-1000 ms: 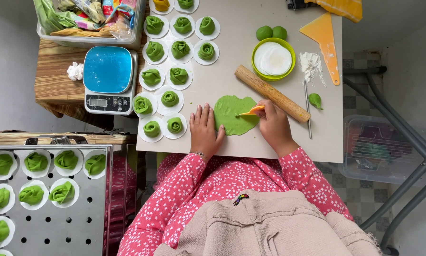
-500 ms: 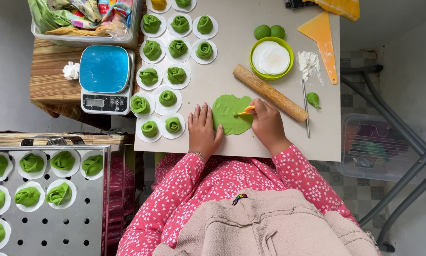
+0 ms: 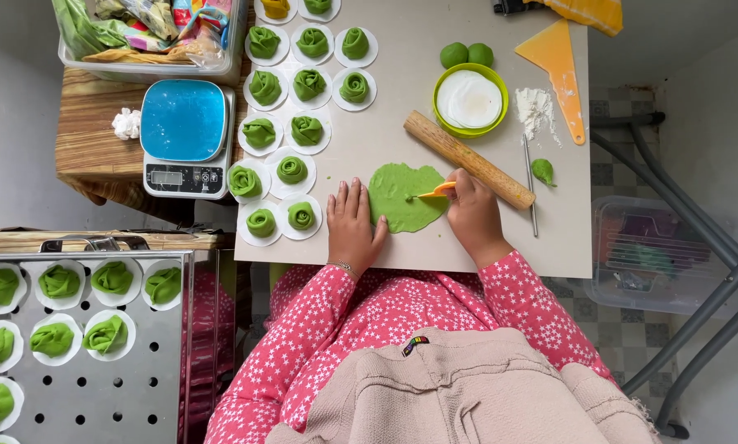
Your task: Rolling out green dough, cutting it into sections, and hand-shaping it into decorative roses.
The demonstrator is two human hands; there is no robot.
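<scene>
Right hand [image 3: 473, 215] lower on green dough [image 3: 403, 197]

Left hand [image 3: 354, 224]: flat, palm down, fingers spread and pointing away from the body.
Right hand [image 3: 472, 215]: curled in a closed grip, knuckles up, thumb side turned toward the left hand.
Arms: both forearms reach forward from the body, elbows bent, wrists near each other.

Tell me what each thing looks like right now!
Dough sheet: rolled flat on the table.
Left hand: spread flat beside the sheet.
Right hand: shut on orange tool, tip on the dough.
Rolling pin: lying idle.
Rose buns: shaped, on paper rounds.
Scale: empty.
</scene>
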